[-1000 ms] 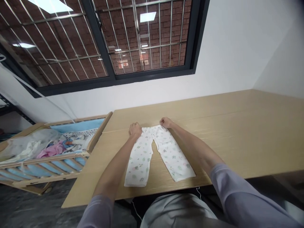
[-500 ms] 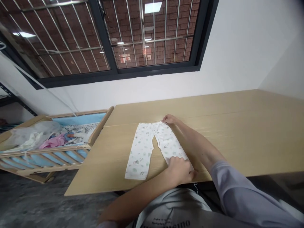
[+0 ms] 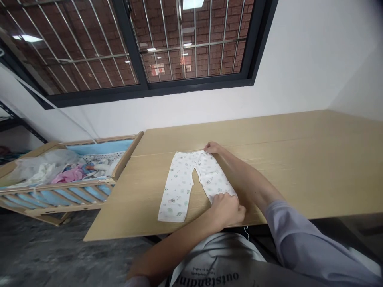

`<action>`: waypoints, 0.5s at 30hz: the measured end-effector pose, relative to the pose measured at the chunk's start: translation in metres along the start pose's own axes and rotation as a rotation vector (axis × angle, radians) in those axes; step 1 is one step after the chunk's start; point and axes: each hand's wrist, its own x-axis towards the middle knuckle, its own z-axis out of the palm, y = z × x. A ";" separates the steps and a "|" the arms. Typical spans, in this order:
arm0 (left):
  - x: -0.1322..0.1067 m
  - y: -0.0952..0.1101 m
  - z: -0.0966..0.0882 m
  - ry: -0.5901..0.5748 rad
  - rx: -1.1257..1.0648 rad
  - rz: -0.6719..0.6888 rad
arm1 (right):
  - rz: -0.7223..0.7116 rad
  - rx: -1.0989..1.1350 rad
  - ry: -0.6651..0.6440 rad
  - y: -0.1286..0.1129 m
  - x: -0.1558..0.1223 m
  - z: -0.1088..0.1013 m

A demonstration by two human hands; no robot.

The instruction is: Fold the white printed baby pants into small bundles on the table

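Note:
White baby trousers [image 3: 176, 187] with a small green and grey print lie flat on the wooden table [image 3: 287, 167], waistband away from me and legs spread. At the waistband's right corner, my right hand [image 3: 212, 147] pinches the fabric. My left hand [image 3: 227, 209] is closed at the lower end of the right trouser leg, near the table's front edge. It covers that leg's hem, so the exact grip there is partly hidden. The left trouser leg lies untouched.
To the left stands a wooden cot [image 3: 125, 159] with blue lining, holding a heap of clothes, a pink cloth [image 3: 69, 174] and clear plastic bags. A barred window [image 3: 191, 44] is set in the white wall behind the table.
Less of the right trouser leg's lower outer edge shows beside my left hand now. My right hand stays at the waistband corner. The whole view has shifted slightly.

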 end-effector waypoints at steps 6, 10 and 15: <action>-0.040 -0.022 -0.018 0.081 -0.459 -0.099 | -0.002 0.050 -0.050 -0.018 0.004 -0.009; -0.071 -0.047 -0.021 0.192 -1.036 -0.084 | -0.004 0.084 -0.073 -0.042 0.013 -0.006; -0.117 -0.083 -0.017 0.365 -1.149 -0.253 | -0.027 0.092 -0.070 -0.081 0.019 0.014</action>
